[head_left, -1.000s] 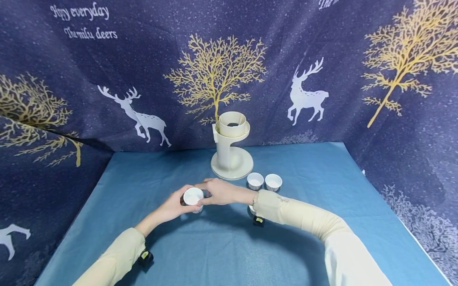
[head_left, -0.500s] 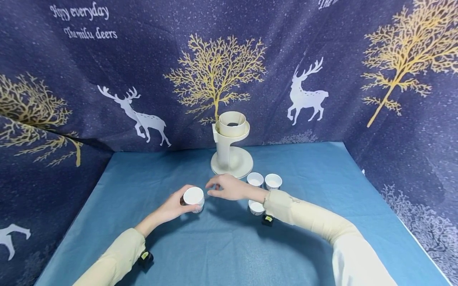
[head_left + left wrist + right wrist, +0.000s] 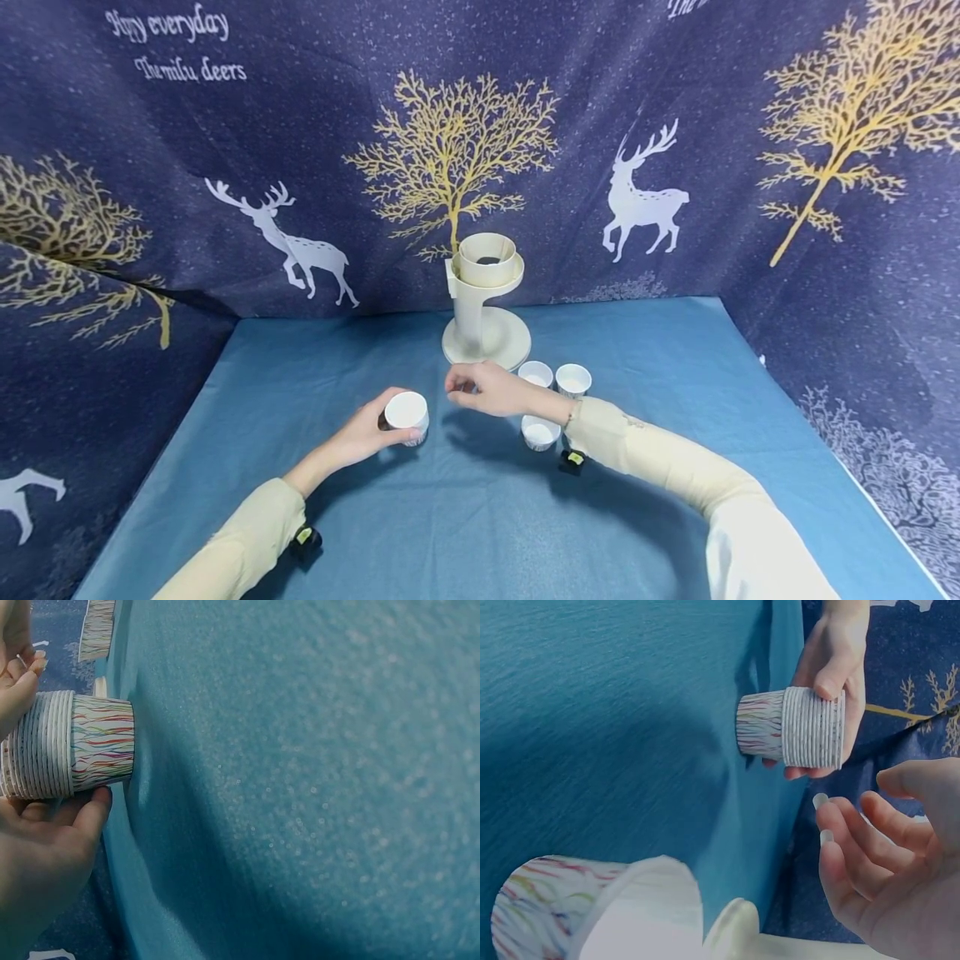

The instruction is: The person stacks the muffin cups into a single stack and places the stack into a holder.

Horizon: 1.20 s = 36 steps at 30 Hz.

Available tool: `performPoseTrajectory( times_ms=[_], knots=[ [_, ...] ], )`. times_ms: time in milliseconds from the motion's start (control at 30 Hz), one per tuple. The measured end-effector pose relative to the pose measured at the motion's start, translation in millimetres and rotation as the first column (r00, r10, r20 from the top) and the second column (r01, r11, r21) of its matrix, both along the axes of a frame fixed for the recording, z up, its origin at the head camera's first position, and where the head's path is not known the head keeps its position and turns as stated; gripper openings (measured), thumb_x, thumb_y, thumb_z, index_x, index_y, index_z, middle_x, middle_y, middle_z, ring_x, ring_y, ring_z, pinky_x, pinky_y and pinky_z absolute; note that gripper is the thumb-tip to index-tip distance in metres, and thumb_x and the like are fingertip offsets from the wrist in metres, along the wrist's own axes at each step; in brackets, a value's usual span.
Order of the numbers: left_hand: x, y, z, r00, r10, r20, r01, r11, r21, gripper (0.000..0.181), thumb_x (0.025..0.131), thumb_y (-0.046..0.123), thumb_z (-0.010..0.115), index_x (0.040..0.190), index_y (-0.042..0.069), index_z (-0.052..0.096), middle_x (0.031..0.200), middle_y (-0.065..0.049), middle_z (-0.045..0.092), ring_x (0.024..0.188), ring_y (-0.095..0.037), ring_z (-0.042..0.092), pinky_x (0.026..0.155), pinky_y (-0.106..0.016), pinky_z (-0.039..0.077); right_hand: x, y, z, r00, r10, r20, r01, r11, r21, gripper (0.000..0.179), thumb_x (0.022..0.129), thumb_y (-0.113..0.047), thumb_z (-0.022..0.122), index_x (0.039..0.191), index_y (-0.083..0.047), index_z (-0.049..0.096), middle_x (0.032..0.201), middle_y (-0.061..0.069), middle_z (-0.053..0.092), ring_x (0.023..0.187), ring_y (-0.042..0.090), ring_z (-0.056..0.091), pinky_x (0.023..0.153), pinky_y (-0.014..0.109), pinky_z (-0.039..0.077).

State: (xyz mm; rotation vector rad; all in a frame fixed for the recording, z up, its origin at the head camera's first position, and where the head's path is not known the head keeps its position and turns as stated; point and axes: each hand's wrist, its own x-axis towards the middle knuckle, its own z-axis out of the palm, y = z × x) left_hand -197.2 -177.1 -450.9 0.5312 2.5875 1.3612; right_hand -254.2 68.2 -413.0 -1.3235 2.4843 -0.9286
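My left hand (image 3: 358, 432) grips a stack of nested paper baking cups (image 3: 407, 413) from the side. In the left wrist view, the stack (image 3: 67, 746) shows white ridged rims and colourful wavy stripes on its lowest cup. The right hand (image 3: 495, 389) hovers right of the stack, apart from it and holding nothing. Its fingers hang loosely bent in the right wrist view, with no cup between the fingertips (image 3: 826, 838). Three single cups stand by the right wrist: a rear cup (image 3: 535, 374), one beside it (image 3: 573, 380), and a nearer cup (image 3: 540, 433).
Behind the hands stands a cream-coloured stand (image 3: 471, 325) with a round base and a ring holding a funnel-like cup (image 3: 487, 262). A blue cloth (image 3: 450, 525) covers the table. A dark patterned curtain (image 3: 300, 108) closes off the back and sides.
The right hand has left the stack and moved right, uncovering the nearer single cup. My left hand has stayed in place, still holding the stack.
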Motion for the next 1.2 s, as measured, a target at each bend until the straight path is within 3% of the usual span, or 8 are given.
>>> performPoseTrajectory(
  times_ms=[133, 300, 533, 600, 900, 1200],
  knots=[
    [7.4, 3.9, 15.6, 1.000, -0.004, 0.003, 0.004, 1.000, -0.009, 0.057, 0.079, 0.020, 0.072, 0.126, 0.004, 0.044, 0.115, -0.013, 0.055, 0.098, -0.021, 0.054, 0.079, -0.029, 0.046, -0.9, 6, -0.7, 1.000, 0.001, 0.006, -0.001, 1.000, 0.005, 0.009, 0.092, -0.015, 0.052, 0.099, -0.012, 0.058, 0.092, 0.002, 0.068, 0.080, 0.007, 0.061, 0.077, 0.024, 0.049],
    [9.1, 6.1, 20.7, 1.000, 0.013, 0.006, -0.013, 0.999, -0.030, 0.056, 0.079, 0.019, 0.072, 0.126, 0.004, 0.045, 0.115, -0.013, 0.056, 0.100, -0.023, 0.053, 0.081, -0.030, 0.044, -3.6, 17, 2.1, 1.000, 0.012, 0.016, -0.011, 1.000, -0.005, 0.009, 0.092, -0.014, 0.051, 0.098, -0.014, 0.058, 0.090, -0.003, 0.066, 0.078, 0.005, 0.059, 0.075, 0.019, 0.047],
    [5.9, 4.1, 13.0, 1.000, 0.012, 0.016, -0.011, 1.000, -0.019, 0.057, 0.079, 0.022, 0.072, 0.126, 0.006, 0.044, 0.116, -0.013, 0.055, 0.101, -0.024, 0.053, 0.083, -0.036, 0.044, -7.3, 27, 4.9, 1.000, -0.006, 0.022, 0.007, 0.999, -0.038, 0.008, 0.092, -0.015, 0.053, 0.093, -0.015, 0.060, 0.084, -0.007, 0.062, 0.074, 0.003, 0.057, 0.072, 0.020, 0.049],
    [8.6, 5.3, 18.1, 1.000, 0.005, 0.028, -0.005, 1.000, -0.009, 0.057, 0.079, 0.021, 0.071, 0.126, 0.005, 0.044, 0.117, -0.014, 0.054, 0.101, -0.024, 0.053, 0.083, -0.037, 0.044, -6.4, 29, 5.8, 1.000, -0.012, 0.027, 0.013, 0.999, -0.040, 0.007, 0.092, -0.015, 0.053, 0.093, -0.016, 0.060, 0.083, -0.007, 0.063, 0.073, 0.003, 0.057, 0.071, 0.020, 0.049],
    [9.5, 6.1, 19.7, 0.999, 0.008, 0.040, -0.008, 1.000, -0.010, 0.058, 0.079, 0.021, 0.071, 0.127, 0.004, 0.043, 0.119, -0.015, 0.053, 0.103, -0.025, 0.052, 0.085, -0.038, 0.044, -8.1, 38, 7.0, 0.995, -0.025, 0.092, 0.029, 0.999, -0.045, 0.011, 0.092, -0.011, 0.051, 0.094, -0.013, 0.061, 0.089, -0.003, 0.065, 0.080, 0.022, 0.065, 0.072, 0.021, 0.049],
    [9.9, 4.8, 18.5, 0.999, -0.006, 0.041, 0.005, 1.000, 0.012, 0.056, 0.080, 0.019, 0.071, 0.127, 0.005, 0.043, 0.117, -0.014, 0.053, 0.100, -0.023, 0.054, 0.082, -0.035, 0.046, -15.2, 53, 8.6, 0.993, -0.065, 0.096, 0.068, 0.997, -0.024, 0.015, 0.093, -0.011, 0.049, 0.093, -0.016, 0.063, 0.090, -0.001, 0.066, 0.081, 0.023, 0.065, 0.069, 0.023, 0.050]
  ],
)
